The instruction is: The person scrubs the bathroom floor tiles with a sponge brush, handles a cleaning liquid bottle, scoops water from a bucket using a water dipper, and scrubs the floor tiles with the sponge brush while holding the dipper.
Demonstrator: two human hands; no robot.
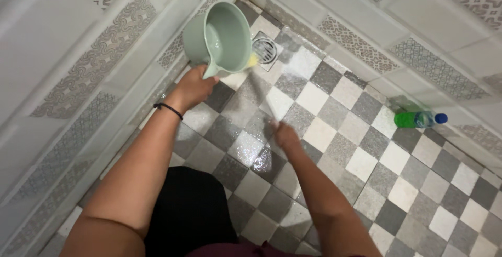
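One pale-green plastic scoop (pixel 218 38), tilted

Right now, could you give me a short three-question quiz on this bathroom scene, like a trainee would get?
1. True or false: the left hand holds the pale green scoop by its handle.
2. Where does the green bottle lie? A) over the floor drain B) on the tiled floor beside the right wall C) in the right hand
3. Fill in: the metal floor drain sits in the far ___ of the floor.

Key: 1 true. 2 B. 3 corner. The right hand is blurred low over the wet tiles, so its grip cannot be told.
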